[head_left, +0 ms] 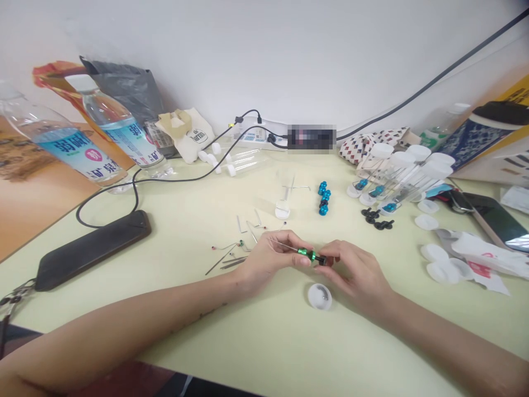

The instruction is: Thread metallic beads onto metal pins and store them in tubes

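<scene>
A small green and black tool (307, 254) with a thin metal shaft is between my two hands. My left hand (279, 256) pinches its green part, the shaft pointing up and left across the fingers. The fingers of my right hand (351, 267) close on the black end piece. Just below them sits a round white cap (319, 297) with small shiny bits inside. Left of my left hand lie thin metal rods and pins (229, 257). Several blue metal parts (323, 198) stand in a row beyond my hands, and black wing-shaped pieces (377, 218) are to their right.
Clear tubes with white caps (417, 171) stand at the right, near a phone (496, 220) and loose caps (436, 262). A black power bank (93, 248) and its cable lie left, below two water bottles (124, 132). A power strip (264, 135) runs along the wall.
</scene>
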Available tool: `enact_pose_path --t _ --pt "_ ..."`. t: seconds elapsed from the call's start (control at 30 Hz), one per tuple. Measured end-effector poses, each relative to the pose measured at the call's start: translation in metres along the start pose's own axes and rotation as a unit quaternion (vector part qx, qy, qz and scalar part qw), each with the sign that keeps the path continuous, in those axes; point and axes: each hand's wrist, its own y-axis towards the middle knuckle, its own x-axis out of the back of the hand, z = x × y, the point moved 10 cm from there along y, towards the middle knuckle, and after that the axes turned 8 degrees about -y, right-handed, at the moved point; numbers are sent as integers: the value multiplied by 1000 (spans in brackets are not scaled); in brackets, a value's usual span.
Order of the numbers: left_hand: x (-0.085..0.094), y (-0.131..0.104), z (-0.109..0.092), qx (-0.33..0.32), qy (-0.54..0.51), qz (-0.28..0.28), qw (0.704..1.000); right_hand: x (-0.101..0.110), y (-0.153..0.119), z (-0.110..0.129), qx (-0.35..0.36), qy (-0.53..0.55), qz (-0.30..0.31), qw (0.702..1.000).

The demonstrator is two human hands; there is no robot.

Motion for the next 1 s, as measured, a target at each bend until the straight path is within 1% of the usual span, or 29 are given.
enact_pose_path --t 0.1,0.17,0.4,0.53,0.67,0.73,0.87,1.0 --pt "-1 0 -1 -3 -3 7 1000 2 -2 1 8 12 -24 1000" --pt "-2 0 0 -2 -5 10 1000 3 -2 2 14 15 -27 999" --pt "1 0 5 15 -4 -5 1000 1 3 5 21 -3 17 1000" --pt "1 0 2 1 -5 2 1000 -1 0 1 9 7 5 1000" --pt "-1 0 1 1 -8 8 1000 0 -3 1 15 26 -16 999" --pt "-1 0 2 6 -8 7 1000 0 -2 0 11 25 -11 1000" --pt "1 -1 5 18 -8 1 1000 -2 1 1 5 10 23 1000" --pt "2 -1 5 11 -9 1 1000 0 0 3 13 1 22 1000"
